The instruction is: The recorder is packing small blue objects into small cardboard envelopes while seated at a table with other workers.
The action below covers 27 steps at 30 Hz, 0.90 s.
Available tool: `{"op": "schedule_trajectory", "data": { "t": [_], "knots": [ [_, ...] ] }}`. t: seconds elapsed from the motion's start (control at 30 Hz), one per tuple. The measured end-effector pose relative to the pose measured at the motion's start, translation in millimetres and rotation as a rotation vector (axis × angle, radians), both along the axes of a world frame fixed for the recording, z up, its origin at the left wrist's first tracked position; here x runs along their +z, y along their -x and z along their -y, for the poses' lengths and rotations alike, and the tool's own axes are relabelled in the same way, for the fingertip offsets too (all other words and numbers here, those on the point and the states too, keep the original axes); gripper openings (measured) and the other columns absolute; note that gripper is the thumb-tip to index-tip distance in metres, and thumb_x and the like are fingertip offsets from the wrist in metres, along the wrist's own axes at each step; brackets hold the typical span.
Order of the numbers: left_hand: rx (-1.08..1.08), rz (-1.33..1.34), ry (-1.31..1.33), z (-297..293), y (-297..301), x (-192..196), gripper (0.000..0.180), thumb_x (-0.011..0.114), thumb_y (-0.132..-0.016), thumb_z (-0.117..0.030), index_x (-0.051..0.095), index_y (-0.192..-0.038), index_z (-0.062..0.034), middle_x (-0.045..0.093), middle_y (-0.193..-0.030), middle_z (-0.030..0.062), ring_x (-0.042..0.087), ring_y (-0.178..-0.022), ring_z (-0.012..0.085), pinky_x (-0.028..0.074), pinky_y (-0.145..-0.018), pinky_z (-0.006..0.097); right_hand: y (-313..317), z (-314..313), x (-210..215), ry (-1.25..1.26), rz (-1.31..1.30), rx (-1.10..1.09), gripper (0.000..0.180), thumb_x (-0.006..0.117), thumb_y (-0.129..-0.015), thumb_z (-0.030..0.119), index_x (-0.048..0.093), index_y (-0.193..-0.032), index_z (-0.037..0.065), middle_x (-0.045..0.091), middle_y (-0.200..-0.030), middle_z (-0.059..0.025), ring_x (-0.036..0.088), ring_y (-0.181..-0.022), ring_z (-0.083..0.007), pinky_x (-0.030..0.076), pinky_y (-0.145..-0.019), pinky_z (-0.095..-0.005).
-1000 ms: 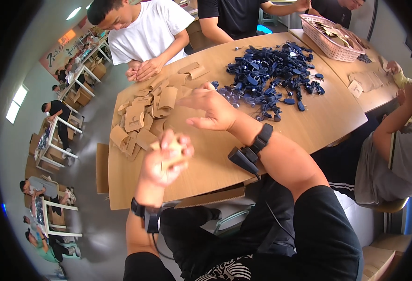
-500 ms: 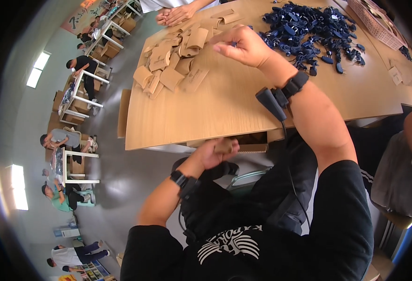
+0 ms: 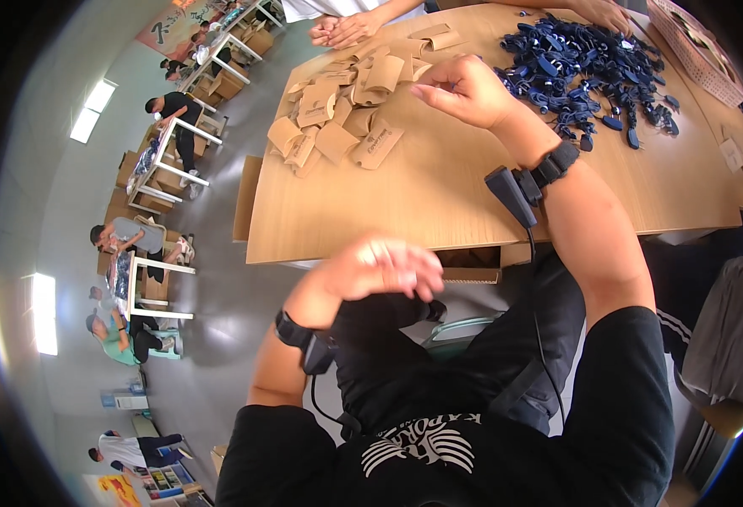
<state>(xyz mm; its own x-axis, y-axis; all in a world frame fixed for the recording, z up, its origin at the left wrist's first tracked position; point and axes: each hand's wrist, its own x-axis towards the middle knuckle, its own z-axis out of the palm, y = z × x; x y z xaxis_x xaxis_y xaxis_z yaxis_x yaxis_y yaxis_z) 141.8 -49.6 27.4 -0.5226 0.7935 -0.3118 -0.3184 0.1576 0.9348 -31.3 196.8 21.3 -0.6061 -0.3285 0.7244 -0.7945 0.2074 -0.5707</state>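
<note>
My left hand [image 3: 384, 269] is at the table's near edge, blurred, its fingers loosely spread and nothing visible in them. Over the far side of the wooden table [image 3: 439, 198] is my right hand [image 3: 470, 95], its fingers curled in and its thumb pointing left; whatever they may hold is hidden. Just left of it lies a heap of flat brown cardboard pillow boxes [image 3: 335, 139], some with dark print. A pile of dark blue coiled cables with plugs [image 3: 570, 76] spreads to its right.
An open carton [image 3: 470, 275] sits under the near table edge. A co-worker's clasped hands [image 3: 346, 31] rest beyond the boxes; another person's hand [image 3: 604, 14] reaches the cables. A pink basket [image 3: 696, 51] stands at far right. A cord [image 3: 538, 329] hangs from my right wrist.
My left hand has risen from below the table edge, and the small brown piece in it no longer shows. My right hand stays beside the boxes, fingers still curled. The view has shifted slightly.
</note>
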Motion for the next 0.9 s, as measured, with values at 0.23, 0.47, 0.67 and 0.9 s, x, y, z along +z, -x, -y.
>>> {"op": "schedule_trajectory", "data": {
  "t": [0.23,0.47,0.67,0.9],
  "knots": [
    [0.554,-1.529,0.875,-1,102,-17,0.045,0.064,-0.091,-0.029,0.057,-0.126,-0.0026,0.061,-0.123,0.0172,0.057,-0.115,0.0338,0.044,-0.099,0.044,2,0,1,-0.054,0.063,-0.064,0.029,0.071,-0.082,0.032,0.073,-0.078,0.003,0.063,-0.062,-0.0111,0.056,-0.052,-0.0212,0.046,-0.053,-0.0328],
    [0.469,-1.447,0.848,-21,134,-31,0.037,0.062,-0.09,-0.024,0.061,-0.121,-0.0039,0.066,-0.114,0.0169,0.06,-0.107,0.0353,0.048,-0.093,0.044,-1,4,6,-0.178,0.092,0.002,0.029,0.071,-0.079,0.032,0.074,-0.083,0.004,0.067,-0.07,-0.0146,0.063,-0.06,-0.0245,0.049,-0.057,-0.034],
    [0.566,-0.92,0.425,-56,166,-22,0.025,0.064,-0.089,-0.009,0.061,-0.113,-0.0003,0.068,-0.107,0.0108,0.062,-0.102,0.0203,0.048,-0.089,0.032,14,5,-5,-0.043,-0.146,0.037,0.023,0.075,-0.076,0.017,0.072,-0.093,0.002,0.069,-0.086,-0.0154,0.063,-0.067,-0.0298,0.052,-0.065,-0.0368],
    [0.714,-0.695,-0.182,-63,180,-29,0.03,0.07,-0.088,-0.01,0.061,-0.117,-0.0028,0.065,-0.116,0.0047,0.059,-0.105,0.0154,0.046,-0.09,0.032,12,2,-1,-0.085,0.039,-0.196,0.015,0.074,-0.076,0.008,0.069,-0.087,0.0,0.068,-0.079,-0.0123,0.065,-0.069,-0.029,0.053,-0.067,-0.0359]
  ]
}}
